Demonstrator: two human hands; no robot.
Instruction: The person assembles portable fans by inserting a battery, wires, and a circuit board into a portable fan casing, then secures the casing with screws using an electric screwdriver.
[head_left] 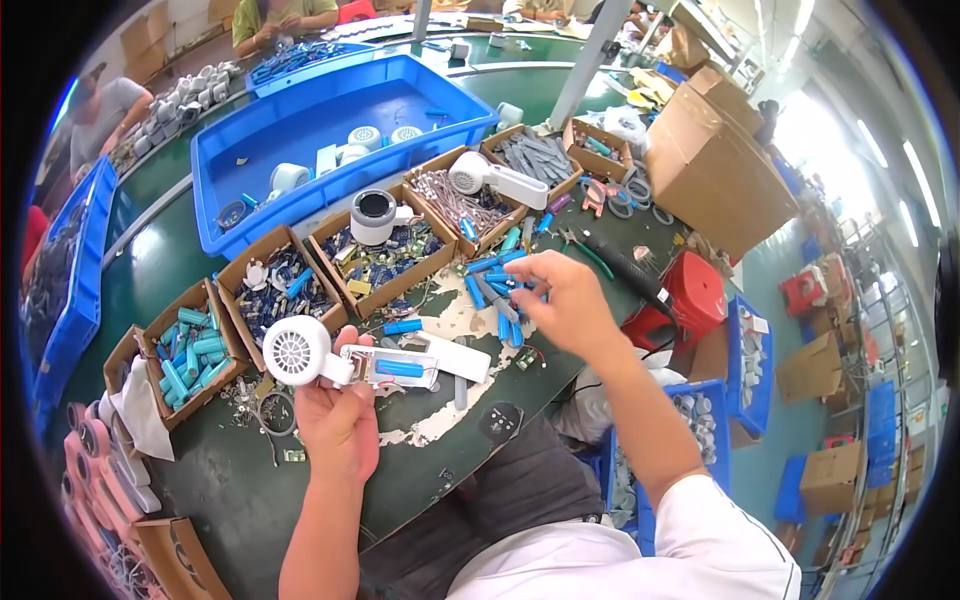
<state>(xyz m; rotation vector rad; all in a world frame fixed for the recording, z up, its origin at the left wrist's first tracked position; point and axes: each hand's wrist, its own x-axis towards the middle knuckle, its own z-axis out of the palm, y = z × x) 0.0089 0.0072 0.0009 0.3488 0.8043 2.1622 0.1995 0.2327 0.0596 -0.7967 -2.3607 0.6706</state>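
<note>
Glossy white plastic fan housing (297, 351)

A white fan shell (297, 351) carries a bright blue cell (400, 368), more blue cells (500, 283) lie on the dark green surface (250, 490) with its worn pale patches, beside brown cardboard boxes (285, 285), a big blue bin (300, 130) and pink parts (95, 470).

Brown cardboard carton (712, 165), upper right

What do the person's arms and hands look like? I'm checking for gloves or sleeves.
Both forearms are bare. The left hand and right hand wear no gloves, rings or watch that show. A short white sleeve covers the right upper arm.
</note>
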